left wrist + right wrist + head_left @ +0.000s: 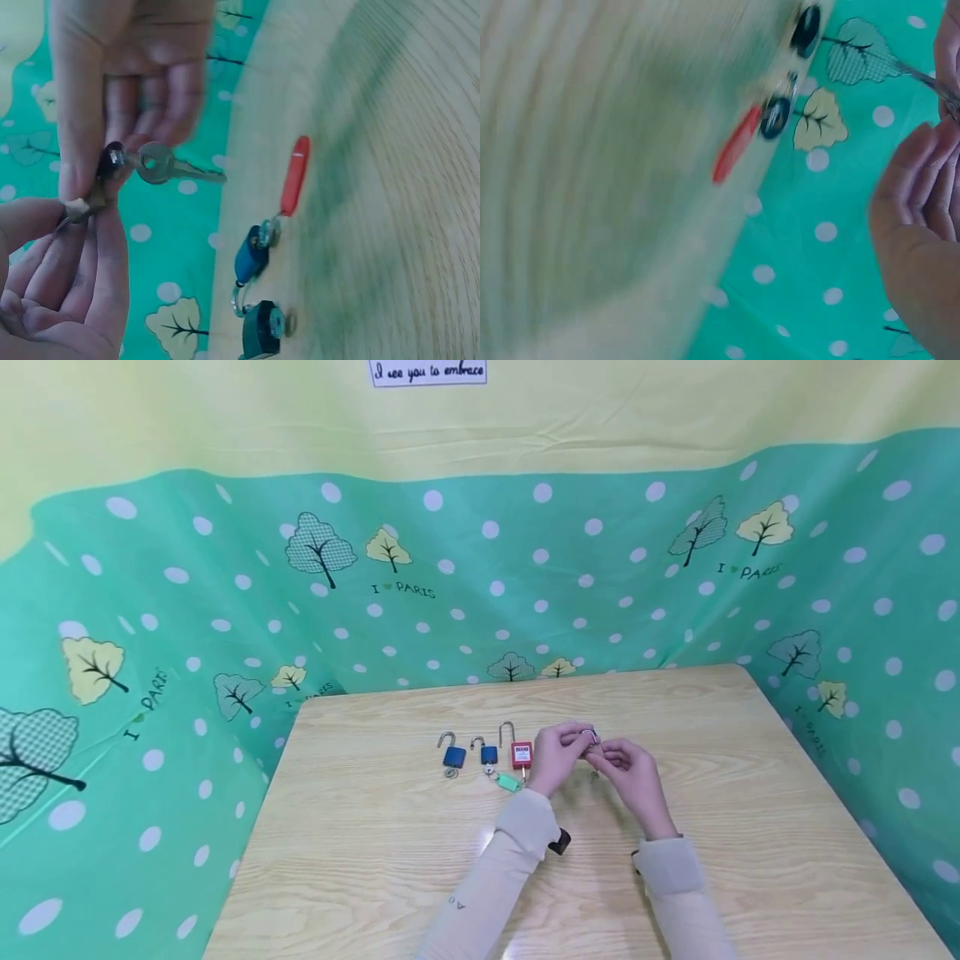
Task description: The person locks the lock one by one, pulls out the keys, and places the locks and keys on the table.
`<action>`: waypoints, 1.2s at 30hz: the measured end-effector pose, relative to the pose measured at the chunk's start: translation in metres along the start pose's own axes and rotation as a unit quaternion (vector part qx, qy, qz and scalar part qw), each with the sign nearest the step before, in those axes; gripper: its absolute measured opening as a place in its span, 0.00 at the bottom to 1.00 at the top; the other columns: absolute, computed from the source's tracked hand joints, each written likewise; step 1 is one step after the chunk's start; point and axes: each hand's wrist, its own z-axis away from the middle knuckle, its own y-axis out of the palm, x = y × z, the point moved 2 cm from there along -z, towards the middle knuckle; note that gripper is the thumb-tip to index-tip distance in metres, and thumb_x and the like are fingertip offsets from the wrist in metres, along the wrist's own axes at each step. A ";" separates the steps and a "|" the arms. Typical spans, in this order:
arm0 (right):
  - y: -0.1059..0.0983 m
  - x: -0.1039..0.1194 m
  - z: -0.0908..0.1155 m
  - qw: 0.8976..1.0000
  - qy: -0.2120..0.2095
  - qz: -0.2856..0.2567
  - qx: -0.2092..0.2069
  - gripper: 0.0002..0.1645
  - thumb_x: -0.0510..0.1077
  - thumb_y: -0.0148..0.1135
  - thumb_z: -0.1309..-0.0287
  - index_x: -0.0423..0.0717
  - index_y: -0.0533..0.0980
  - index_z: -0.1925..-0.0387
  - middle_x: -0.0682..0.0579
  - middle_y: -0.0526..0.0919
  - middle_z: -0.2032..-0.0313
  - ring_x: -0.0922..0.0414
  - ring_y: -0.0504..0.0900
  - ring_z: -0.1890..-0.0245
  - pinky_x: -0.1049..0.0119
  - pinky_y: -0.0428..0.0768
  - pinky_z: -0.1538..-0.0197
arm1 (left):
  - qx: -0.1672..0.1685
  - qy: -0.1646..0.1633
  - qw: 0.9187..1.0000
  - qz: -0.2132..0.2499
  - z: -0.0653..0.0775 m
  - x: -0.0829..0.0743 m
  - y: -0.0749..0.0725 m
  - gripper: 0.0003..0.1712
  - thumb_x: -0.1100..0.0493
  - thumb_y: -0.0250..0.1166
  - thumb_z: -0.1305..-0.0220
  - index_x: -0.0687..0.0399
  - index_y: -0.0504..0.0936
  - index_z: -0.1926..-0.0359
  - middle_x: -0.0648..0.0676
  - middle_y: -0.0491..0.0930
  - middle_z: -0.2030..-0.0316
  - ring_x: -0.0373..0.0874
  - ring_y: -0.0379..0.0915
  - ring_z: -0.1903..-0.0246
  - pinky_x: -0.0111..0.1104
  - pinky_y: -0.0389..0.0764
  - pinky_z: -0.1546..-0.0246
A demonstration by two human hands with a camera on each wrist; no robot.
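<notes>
Both hands meet over the right middle of the table around a small padlock, mostly hidden by fingers; its silver shackle [591,737] shows in the head view. My left hand [557,758] pinches the padlock's brass-coloured part [88,204], low in the left wrist view. With thumb and fingers my right hand [630,777] pinches it from the other side, beside a dark end with shiny metal [112,157]. A silver key [156,163] hangs from that end. In the right wrist view, my right hand [919,217] has curved fingers; the padlock is barely visible at the edge.
Left of the hands lie two blue padlocks [453,757] with raised shackles, a red padlock [521,754] and a green tag [508,782]. Wrist views show a blue padlock [251,255] with a red tag [296,176] and a dark padlock [262,330]. A patterned curtain [540,568] surrounds the table.
</notes>
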 end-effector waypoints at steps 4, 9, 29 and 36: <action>0.002 -0.003 0.004 0.996 0.053 -0.068 0.025 0.27 0.55 0.62 0.34 0.35 0.79 0.48 0.41 0.86 0.54 0.57 0.84 0.57 0.70 0.82 0.52 | 0.012 0.006 0.999 0.035 0.000 -0.002 -0.004 0.12 0.60 0.63 0.31 0.58 0.85 0.50 0.62 0.87 0.57 0.38 0.86 0.63 0.29 0.85 0.61; 0.010 -0.003 0.011 0.987 0.082 -0.132 0.043 0.31 0.55 0.55 0.29 0.27 0.76 0.48 0.48 0.83 0.59 0.60 0.83 0.58 0.68 0.82 0.49 | 0.034 -0.020 0.997 0.074 0.001 0.000 -0.008 0.14 0.58 0.64 0.31 0.60 0.84 0.48 0.62 0.86 0.55 0.40 0.85 0.61 0.35 0.85 0.56; 0.028 0.009 0.019 0.986 0.048 -0.156 0.036 0.22 0.52 0.43 0.22 0.38 0.68 0.67 0.52 0.69 0.73 0.61 0.75 0.75 0.69 0.77 0.65 | 0.109 -0.018 0.994 -0.022 0.002 -0.014 -0.027 0.13 0.54 0.67 0.33 0.59 0.86 0.55 0.55 0.88 0.66 0.41 0.83 0.71 0.31 0.83 0.69; 0.025 0.014 0.020 0.995 0.032 -0.088 0.033 0.19 0.51 0.45 0.23 0.42 0.69 0.68 0.48 0.73 0.77 0.58 0.75 0.76 0.67 0.75 0.66 | 0.141 -0.006 0.989 -0.036 0.003 -0.016 -0.032 0.10 0.55 0.67 0.34 0.57 0.86 0.59 0.53 0.87 0.68 0.48 0.85 0.69 0.44 0.86 0.59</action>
